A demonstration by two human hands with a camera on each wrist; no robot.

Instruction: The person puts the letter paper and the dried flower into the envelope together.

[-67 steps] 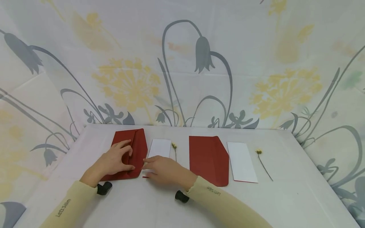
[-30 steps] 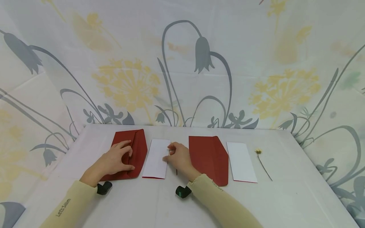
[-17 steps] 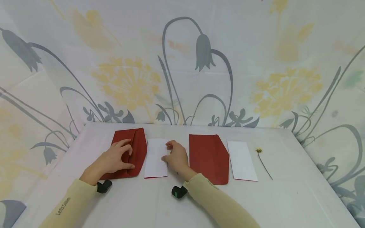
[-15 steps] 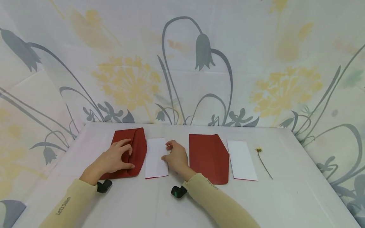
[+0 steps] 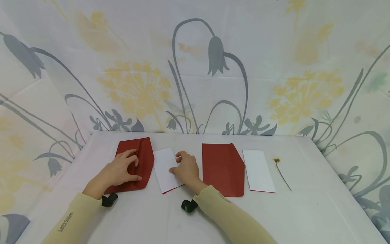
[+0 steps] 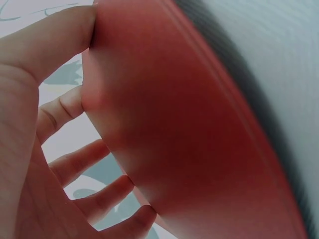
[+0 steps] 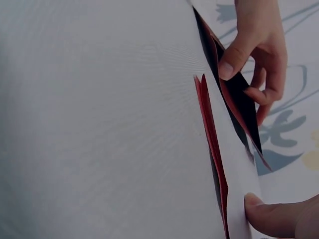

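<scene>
My left hand [image 5: 120, 171] holds the left red envelope [image 5: 148, 162], its thumb and fingers squeezing the edges near the flap. In the left wrist view that envelope [image 6: 179, 114] bows between the thumb and the fingertips. Beside it, my right hand [image 5: 186, 171] grips a white folded card [image 5: 164, 169] by its right side. The card lies slanted, its upper left edge close to the envelope's flap. Seen from the right wrist, the card's red-lined end [image 7: 213, 154] stands slightly parted, and the envelope's mouth [image 7: 239, 99] gapes. The flower seen earlier beside this card is hidden.
On the white-covered table [image 5: 304, 217], a second red envelope [image 5: 222, 169], a second white card [image 5: 259, 171] and a yellow dried flower [image 5: 281, 174] lie in a row on the right. A flower-printed cloth [image 5: 195, 81] hangs behind.
My right hand went from the card's lower left to its right side and took hold. The card then shifted and turned slantwise toward the left envelope. My left hand kept its hold, moving slightly left.
</scene>
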